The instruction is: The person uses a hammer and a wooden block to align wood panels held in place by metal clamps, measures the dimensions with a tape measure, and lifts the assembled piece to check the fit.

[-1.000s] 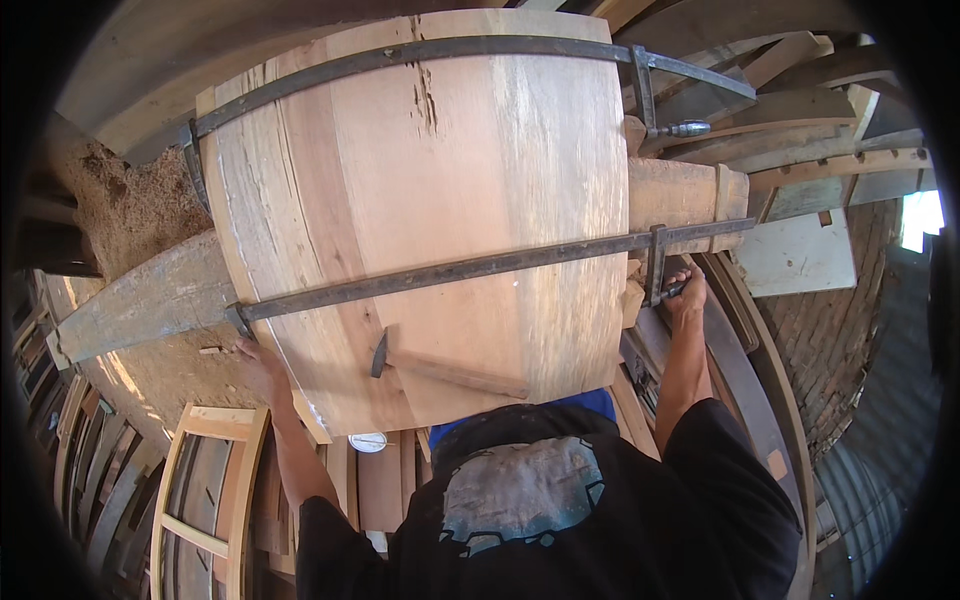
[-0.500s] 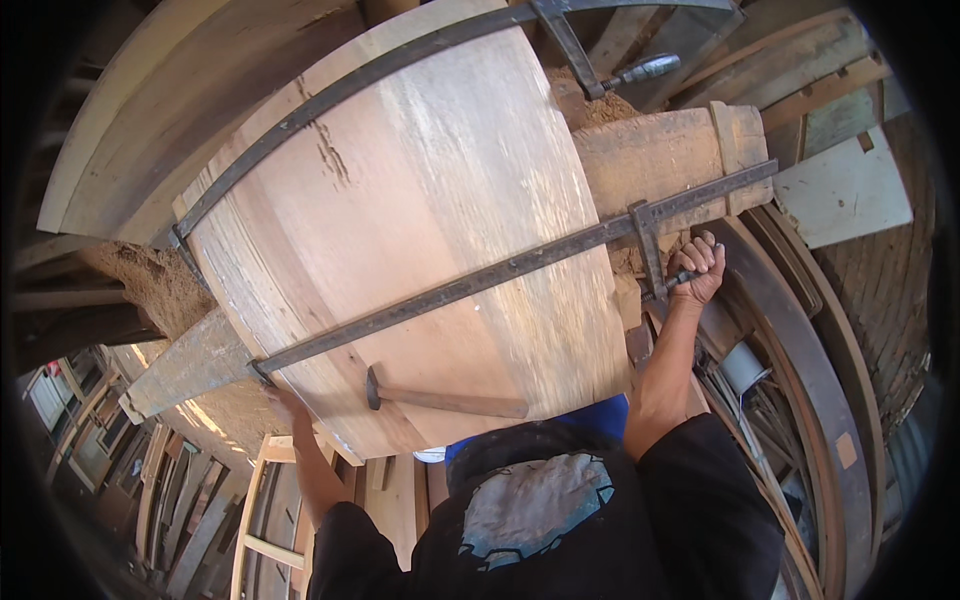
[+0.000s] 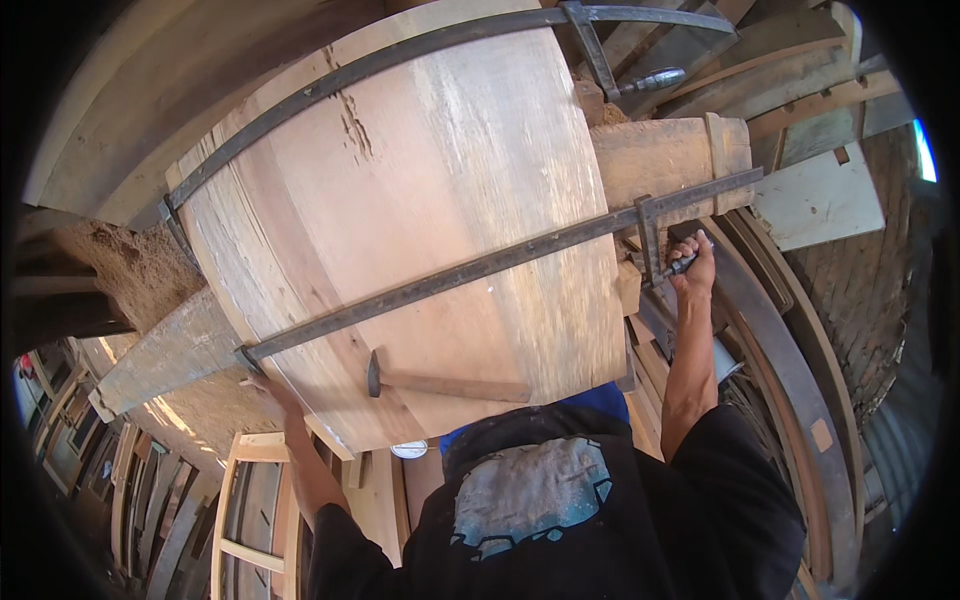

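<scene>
Clasping the clamp handle (image 3: 680,266), centre right, is the right grip (image 3: 697,264). The bar (image 3: 480,267) slants lower-left toward the left grip (image 3: 276,395), state unclear.

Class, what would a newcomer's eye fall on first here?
Probably the broad, pale wooden panel filling the centre, crossed by two long, dark metal bar clamps. On its near part lies a hammer with a brown wooden handle. Farther right, the right hand grips the nearer clamp's dark handle.

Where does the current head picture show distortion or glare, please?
Head view: the upper clamp bows with the fisheye, and the corners go black; head view: daylight glares at far right, and bright streaks show at lower left.
</scene>
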Tool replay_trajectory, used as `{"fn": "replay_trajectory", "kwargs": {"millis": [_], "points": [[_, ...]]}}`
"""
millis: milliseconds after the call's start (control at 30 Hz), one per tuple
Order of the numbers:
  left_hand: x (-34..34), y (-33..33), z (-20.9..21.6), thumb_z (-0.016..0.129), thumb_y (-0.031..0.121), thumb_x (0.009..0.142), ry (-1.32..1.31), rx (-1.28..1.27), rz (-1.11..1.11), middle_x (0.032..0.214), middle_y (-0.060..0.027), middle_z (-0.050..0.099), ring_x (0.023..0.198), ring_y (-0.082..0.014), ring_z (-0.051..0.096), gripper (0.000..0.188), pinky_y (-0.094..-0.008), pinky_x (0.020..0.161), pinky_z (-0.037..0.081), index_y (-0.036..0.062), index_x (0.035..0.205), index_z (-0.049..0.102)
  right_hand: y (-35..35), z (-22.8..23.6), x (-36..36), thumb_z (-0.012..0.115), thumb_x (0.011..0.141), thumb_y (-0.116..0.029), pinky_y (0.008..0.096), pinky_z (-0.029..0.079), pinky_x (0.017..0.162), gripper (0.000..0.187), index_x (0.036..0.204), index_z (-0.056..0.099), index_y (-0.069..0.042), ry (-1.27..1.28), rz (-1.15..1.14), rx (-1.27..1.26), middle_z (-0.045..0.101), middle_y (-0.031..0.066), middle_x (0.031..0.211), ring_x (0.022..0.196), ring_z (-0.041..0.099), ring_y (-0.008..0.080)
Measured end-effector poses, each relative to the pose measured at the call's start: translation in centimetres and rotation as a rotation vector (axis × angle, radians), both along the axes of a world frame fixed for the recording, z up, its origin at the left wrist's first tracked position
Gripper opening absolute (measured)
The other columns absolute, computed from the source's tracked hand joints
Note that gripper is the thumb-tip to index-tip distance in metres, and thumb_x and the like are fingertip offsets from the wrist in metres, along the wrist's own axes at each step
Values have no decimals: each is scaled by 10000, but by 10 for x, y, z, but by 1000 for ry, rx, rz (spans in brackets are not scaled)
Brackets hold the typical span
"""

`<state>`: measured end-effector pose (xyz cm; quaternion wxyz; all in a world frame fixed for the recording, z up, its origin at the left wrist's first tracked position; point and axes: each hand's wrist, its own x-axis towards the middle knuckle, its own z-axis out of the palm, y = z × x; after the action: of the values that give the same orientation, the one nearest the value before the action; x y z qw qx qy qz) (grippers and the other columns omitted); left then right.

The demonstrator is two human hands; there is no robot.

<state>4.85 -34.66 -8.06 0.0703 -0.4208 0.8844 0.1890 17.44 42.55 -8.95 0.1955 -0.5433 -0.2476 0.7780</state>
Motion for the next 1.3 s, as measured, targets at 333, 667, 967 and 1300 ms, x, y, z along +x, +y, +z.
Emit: {"fn": "replay_trajectory", "kwargs": {"millis": [333,667,967,1300], "points": [[17,-5,-2,278,386,994,78,-122,-170,1204,-323,498,1093,-451,504,532,-501,923,392,-43,1212,505,2,-5,-13,533,937,-237,264,412,469,197,778,444,-159,-247,67,100,434,-39,621,519,437,91],[-23,12,12,209,479,983,-77,-56,-49,1237,-283,529,1146,-447,493,646,-473,969,383,-30,1283,469,-21,8,4,625,871,-195,314,454,729,263,1050,497,-50,505,-11,-133,486,23,874,765,494,170],[24,-68,-46,174,482,991,165,-6,-49,1329,-229,487,1201,-375,491,658,-442,1012,375,-12,1367,393,-3,-11,0,511,960,-208,274,411,572,151,958,495,-58,772,35,-243,432,-38,662,573,445,88],[7,-28,-28,183,508,986,-123,-210,-154,1367,-257,434,1240,-424,425,683,-459,1041,332,-16,1372,388,1,-3,12,521,951,-231,270,421,553,167,887,551,-80,473,27,-193,433,-53,634,563,438,87]]}}
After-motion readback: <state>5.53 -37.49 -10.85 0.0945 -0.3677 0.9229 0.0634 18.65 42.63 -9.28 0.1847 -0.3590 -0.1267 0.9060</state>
